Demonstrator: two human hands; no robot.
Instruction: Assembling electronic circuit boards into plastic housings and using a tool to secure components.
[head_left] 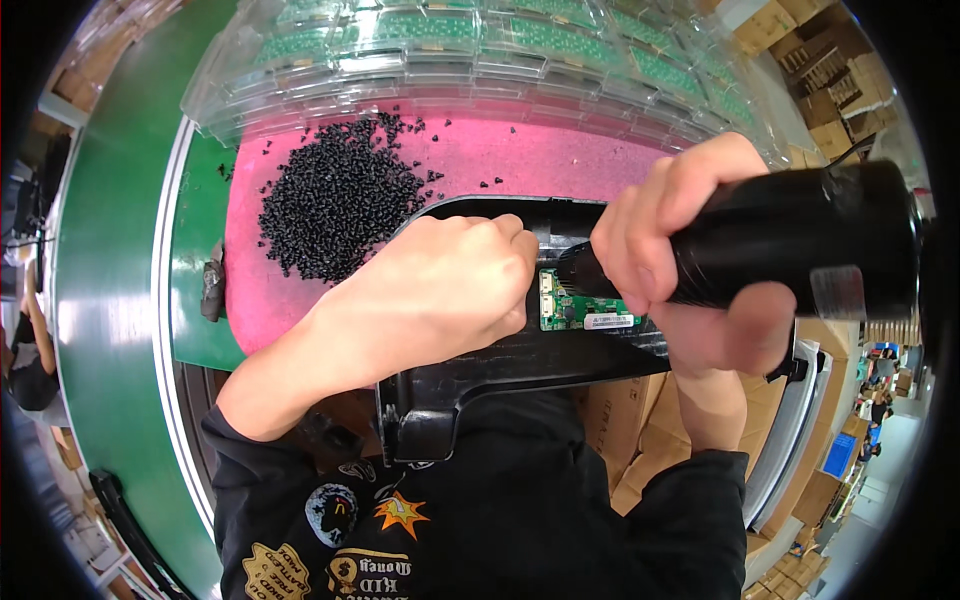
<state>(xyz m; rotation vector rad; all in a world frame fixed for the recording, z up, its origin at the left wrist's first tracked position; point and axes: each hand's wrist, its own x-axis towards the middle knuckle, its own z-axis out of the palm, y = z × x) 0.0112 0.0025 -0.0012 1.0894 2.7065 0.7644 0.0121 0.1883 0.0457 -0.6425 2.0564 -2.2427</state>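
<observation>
Item: black plastic housing [470,375], long and curved, lying across the near edge of the tabletop against the person's body, with a small green circuit board [585,310] seated in it right of centre. Left hand [440,290]: clenched, fingers curled down onto the housing just left of the board, bracing it; whether it pinches a small part cannot be told. Right hand [680,270]: grasping a thick black powered screwdriver [800,250], held almost level, its tip end hidden behind the fingers at the board's upper left corner. Progress, as a judgement: the board is already placed in the housing and fastening is in hand; how many fasteners are driven cannot be read, since the board's corners are covered or too small to tell. Supply: a heap of small black screws [335,200] on the pink mat [560,160], far left of the housing, with strays scattered around it. Further stock: clear plastic trays [480,50] of green boards along the far edge, apparently still waiting.
</observation>
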